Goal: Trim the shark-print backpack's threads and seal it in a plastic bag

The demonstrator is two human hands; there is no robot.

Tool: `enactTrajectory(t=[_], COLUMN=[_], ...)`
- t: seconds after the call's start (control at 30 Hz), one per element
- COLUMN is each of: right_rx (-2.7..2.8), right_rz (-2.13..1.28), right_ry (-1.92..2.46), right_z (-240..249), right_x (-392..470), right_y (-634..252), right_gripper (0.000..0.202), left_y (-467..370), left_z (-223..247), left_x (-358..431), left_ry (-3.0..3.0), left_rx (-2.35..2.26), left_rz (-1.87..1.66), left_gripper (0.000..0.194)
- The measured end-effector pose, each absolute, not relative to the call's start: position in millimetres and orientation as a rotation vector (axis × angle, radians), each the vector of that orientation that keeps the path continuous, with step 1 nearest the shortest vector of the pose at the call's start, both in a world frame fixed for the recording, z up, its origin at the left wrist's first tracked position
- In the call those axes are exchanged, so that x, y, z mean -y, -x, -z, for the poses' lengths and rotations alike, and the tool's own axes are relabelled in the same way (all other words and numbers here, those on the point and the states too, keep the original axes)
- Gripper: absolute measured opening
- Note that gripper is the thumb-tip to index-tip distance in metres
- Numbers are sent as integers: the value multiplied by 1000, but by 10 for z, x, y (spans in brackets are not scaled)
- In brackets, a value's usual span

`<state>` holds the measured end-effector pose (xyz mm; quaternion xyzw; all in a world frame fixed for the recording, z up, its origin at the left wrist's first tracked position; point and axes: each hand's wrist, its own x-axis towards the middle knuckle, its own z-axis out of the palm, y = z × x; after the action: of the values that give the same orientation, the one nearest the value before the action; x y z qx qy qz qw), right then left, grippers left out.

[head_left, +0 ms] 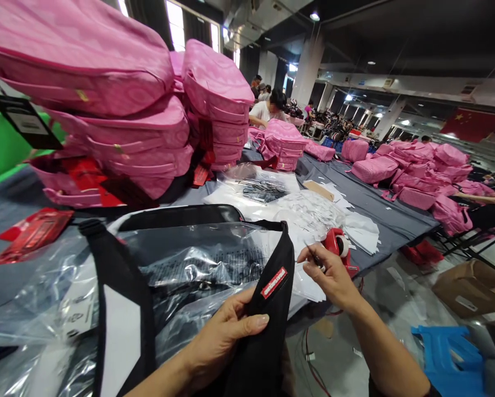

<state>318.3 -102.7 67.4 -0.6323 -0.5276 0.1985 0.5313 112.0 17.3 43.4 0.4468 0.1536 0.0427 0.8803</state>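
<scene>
My left hand [233, 325] pinches a black shoulder strap [272, 325] with the thumb on top, just below its red label [274, 282]. My right hand [330, 275] is closed on a small dark thin-bladed tool [315, 257], much like thread snips, mostly hidden in the fingers; its tip is beside the strap's edge. Another black strap [142, 298] bears a white panel [119, 336] and lies to the left. Under both straps spreads a clear plastic bag [206, 264] over a dark bag body, whose black padded edge [181, 216] shows at the back.
Pink backpacks [127, 132] are stacked high at the left, with red tags [36, 231] near them. A red tape dispenser [339, 248] stands right of my hand, by white papers [359, 229]. More pink backpacks [421, 165] and a co-worker [270, 110] are farther back. Below right is a blue stool [452, 358].
</scene>
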Motion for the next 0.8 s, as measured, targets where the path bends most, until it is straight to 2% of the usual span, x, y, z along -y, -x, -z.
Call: enactTrajectory(t=[0.2,0.4,0.8], right_rx=[1334,1289,1417], right_rz=[-416,-387,-239], right_ry=[1770,1811,1951], right_z=[-526,-405,-479], right_x=[1088,1146,1117], right_y=[-2928,-2832,-2914], right_gripper=[49,45,55], left_y=[-1124,-1137,-1125], left_z=[-416,-403,-417], left_x=[-173,-167,-143], left_ry=[-947,-953,-968], left_rx=[-376,-365,-393], left_rz=[-164,-174,-185], left_gripper=[59,55,51])
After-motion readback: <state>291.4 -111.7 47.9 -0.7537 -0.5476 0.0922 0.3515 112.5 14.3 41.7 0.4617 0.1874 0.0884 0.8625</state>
